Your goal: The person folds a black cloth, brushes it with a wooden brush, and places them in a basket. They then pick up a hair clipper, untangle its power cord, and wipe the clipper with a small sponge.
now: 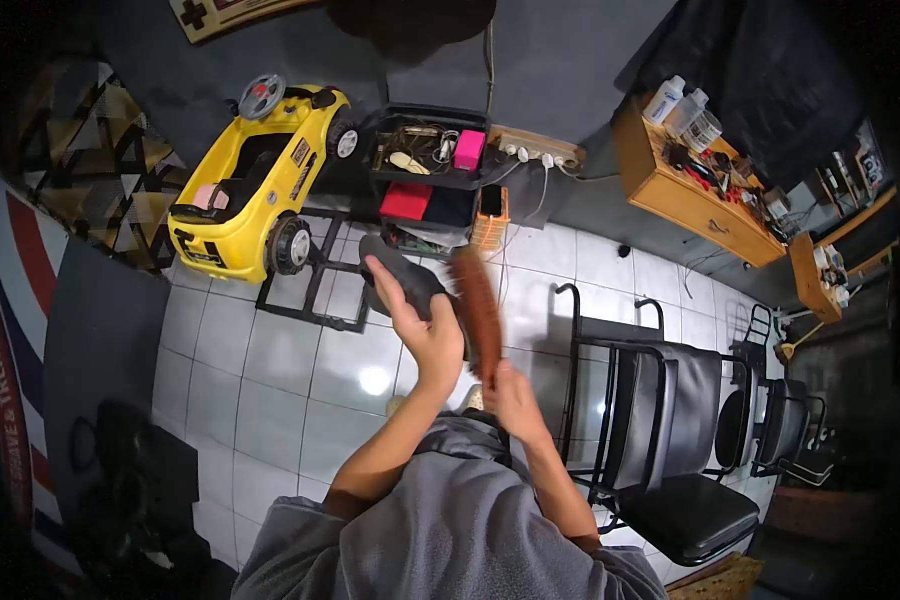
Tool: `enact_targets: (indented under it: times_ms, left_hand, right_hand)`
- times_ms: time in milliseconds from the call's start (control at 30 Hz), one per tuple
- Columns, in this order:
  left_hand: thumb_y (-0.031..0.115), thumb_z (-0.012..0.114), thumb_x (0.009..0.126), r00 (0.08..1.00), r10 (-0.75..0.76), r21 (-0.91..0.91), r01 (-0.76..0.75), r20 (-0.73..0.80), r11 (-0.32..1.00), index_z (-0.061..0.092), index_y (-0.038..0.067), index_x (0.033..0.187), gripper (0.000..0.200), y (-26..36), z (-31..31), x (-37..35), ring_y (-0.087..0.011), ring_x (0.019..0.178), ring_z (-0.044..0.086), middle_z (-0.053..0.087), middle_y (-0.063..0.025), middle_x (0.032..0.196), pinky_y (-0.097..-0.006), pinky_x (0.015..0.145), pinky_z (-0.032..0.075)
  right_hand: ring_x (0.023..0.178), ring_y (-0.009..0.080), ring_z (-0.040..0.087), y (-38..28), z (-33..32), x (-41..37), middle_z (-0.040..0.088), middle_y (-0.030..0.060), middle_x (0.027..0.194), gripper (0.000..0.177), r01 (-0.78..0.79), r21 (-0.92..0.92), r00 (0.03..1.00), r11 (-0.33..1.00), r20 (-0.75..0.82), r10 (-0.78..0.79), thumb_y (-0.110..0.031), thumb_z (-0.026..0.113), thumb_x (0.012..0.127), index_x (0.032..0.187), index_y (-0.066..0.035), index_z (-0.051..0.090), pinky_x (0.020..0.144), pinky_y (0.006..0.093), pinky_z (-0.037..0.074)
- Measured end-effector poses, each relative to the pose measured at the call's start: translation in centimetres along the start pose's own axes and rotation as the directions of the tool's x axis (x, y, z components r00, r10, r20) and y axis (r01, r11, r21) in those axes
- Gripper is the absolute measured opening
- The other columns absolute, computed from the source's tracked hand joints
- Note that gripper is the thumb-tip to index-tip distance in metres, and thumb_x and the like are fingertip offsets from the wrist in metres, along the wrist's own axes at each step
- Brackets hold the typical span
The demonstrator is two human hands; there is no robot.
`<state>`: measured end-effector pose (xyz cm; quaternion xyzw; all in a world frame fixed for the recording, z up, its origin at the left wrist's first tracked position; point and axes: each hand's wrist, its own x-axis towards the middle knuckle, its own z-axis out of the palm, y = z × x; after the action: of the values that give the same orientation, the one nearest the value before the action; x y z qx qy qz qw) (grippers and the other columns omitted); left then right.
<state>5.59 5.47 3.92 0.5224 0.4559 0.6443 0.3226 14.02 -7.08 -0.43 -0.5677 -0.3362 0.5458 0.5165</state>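
Observation:
A dark grey item, perhaps a cap or a shoe, (410,278) is held up in front of the body by my left hand (432,335), its thumb and fingers against the surface. My right hand (513,398) is closed round the handle end of a brown brush (480,315). The brush stands nearly upright just right of the dark item, its bristles turned towards it and close to its edge. The brush is blurred by motion, so whether it touches the item cannot be made out.
A yellow toy car (255,185) stands at the left on a black metal frame (315,318). Behind my hands is a black shelf cart (428,178). Black chairs (670,410) stand at the right, below a wooden drawer unit (695,195) with bottles.

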Motion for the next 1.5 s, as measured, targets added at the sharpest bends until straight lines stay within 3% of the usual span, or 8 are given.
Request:
enact_targets:
  times_ms: [333,467,667,767,967,1233,1433,1500]
  left_hand:
    - [-0.016,0.037,0.077,0.997,-0.075,-0.319,0.065,-0.02,0.945,0.012,0.006,0.154,0.084,0.1,-0.5,1.5,-0.0076,0.092,0.046,0.021,-0.009,0.157,-0.0181,0.078,0.041]
    - [-0.015,0.037,0.075,1.0,-0.001,-0.181,-0.004,-0.028,0.983,0.014,0.002,0.153,0.084,0.1,-1.0,1.0,-0.0182,0.136,0.029,0.017,-0.0135,0.159,-0.0253,0.108,0.024]
    - [-0.013,0.037,0.076,1.0,-0.024,-0.2,0.025,0.004,0.979,0.015,0.002,0.153,0.081,0.1,-0.5,0.2,-0.0197,0.138,0.028,0.018,-0.0158,0.157,-0.0272,0.111,0.022]
    - [-0.012,0.037,0.078,0.998,-0.008,-0.298,0.025,0.056,0.954,0.015,0.002,0.153,0.08,0.7,0.0,0.3,-0.0193,0.138,0.028,0.022,-0.0159,0.156,-0.0279,0.111,0.02]
    - [-0.012,0.037,0.076,0.991,-0.083,-0.385,0.119,0.109,0.915,0.015,0.012,0.155,0.085,-0.2,-0.7,1.6,-0.0048,0.067,0.044,0.052,-0.0053,0.123,-0.0193,0.058,0.042]
    - [-0.013,0.036,0.075,0.981,-0.107,-0.303,0.151,0.159,0.941,0.02,0.01,0.154,0.084,-1.3,-2.1,0.5,-0.0055,0.073,0.043,0.051,-0.0026,0.116,-0.0187,0.064,0.041]
    - [-0.012,0.039,0.072,0.94,-0.023,-0.197,0.096,0.341,0.976,0.025,0.001,0.151,0.081,0.9,-2.1,-1.1,-0.0159,0.12,0.043,0.038,-0.0104,0.143,-0.0212,0.098,0.033]
    - [-0.01,0.041,0.07,0.902,0.084,-0.126,-0.033,0.423,0.992,0.024,-0.001,0.151,0.083,1.8,-1.6,-1.6,-0.0197,0.129,0.038,0.034,-0.0149,0.148,-0.0238,0.105,0.026]
  right_hand:
    - [0.091,0.0497,0.06,9.5,-3.2,1.1,0.062,0.0335,0.088,0.06,-0.17,-0.878,0.967,0.448,-0.062,0.246,-0.046,0.038,0.099,0.088,0.005,0.065,0.08,0.0539,0.046]
    - [0.081,0.0419,0.065,13.2,-6.3,2.6,0.066,0.0253,0.08,0.062,-0.222,-0.841,0.975,0.494,-0.198,0.1,-0.049,0.034,0.101,0.082,0.003,0.062,0.073,0.0477,0.049]
    - [0.054,0.0081,0.036,0.6,-2.8,0.1,0.038,-0.002,0.06,0.056,-0.087,0.097,0.995,0.991,-0.03,0.09,-0.046,0.029,0.105,0.078,-0.002,0.051,0.049,0.027,0.032]
    - [0.054,0.006,0.035,-1.9,0.8,-0.5,0.04,-0.004,0.062,0.052,0.179,-0.221,0.984,0.959,0.022,-0.178,-0.042,0.027,0.106,0.082,-0.002,0.05,0.048,0.0254,0.031]
    - [0.074,0.0462,0.061,7.1,-1.7,1.3,0.061,0.029,0.077,0.047,0.035,-0.675,0.997,0.737,-0.031,-0.076,-0.038,0.037,0.102,0.09,0.003,0.058,0.066,0.0512,0.046]
    - [0.06,0.0388,0.061,10.3,-5.8,1.6,0.062,0.0217,0.066,0.055,-0.024,-0.78,0.977,0.625,-0.15,-0.15,-0.046,0.037,0.102,0.078,-0.001,0.058,0.054,0.0449,0.046]
    - [0.055,0.0068,0.036,0.3,-2.8,0.3,0.042,-0.0014,0.064,0.048,0.093,0.199,0.988,0.976,-0.138,-0.066,-0.035,0.031,0.106,0.073,-0.005,0.049,0.048,0.0267,0.03]
    - [0.06,0.0149,0.046,-1.6,-1.6,0.8,0.05,0.0061,0.067,0.045,0.357,-0.409,0.904,0.84,-0.075,-0.421,-0.032,0.032,0.106,0.085,0.001,0.054,0.055,0.0324,0.04]
